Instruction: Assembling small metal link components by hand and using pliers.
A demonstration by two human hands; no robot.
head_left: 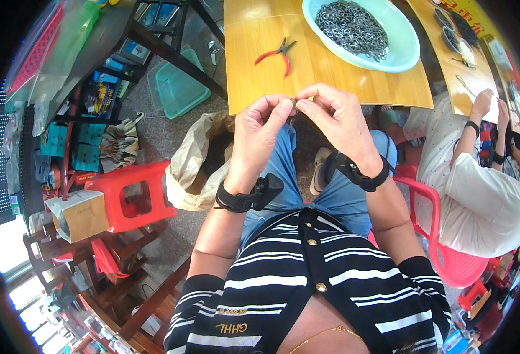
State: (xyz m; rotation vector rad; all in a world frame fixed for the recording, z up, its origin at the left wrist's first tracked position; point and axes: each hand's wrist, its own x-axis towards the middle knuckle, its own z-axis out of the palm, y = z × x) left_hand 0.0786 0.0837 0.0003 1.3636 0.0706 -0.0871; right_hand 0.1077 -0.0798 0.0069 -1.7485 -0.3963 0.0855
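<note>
My left hand (261,131) and my right hand (338,124) meet in front of the table's near edge, above my lap. Thumb and forefinger of each are pinched together on a small dark metal piece (294,107), too small and covered to tell its exact kind. Beyond them on the yellow wooden table (242,82) lie red-handled pliers (281,55), their jaws pointing away from me. To their right a pale green basin (402,58) holds a heap of dark, shiny metal rings or links (352,29).
An open cream sack (184,177) stands on the floor left of my knees. Further left are a red plastic stool (127,203) and a green plastic bin (180,88). At right a person (478,194) sits by a pink chair (448,265), hands over another table (457,71).
</note>
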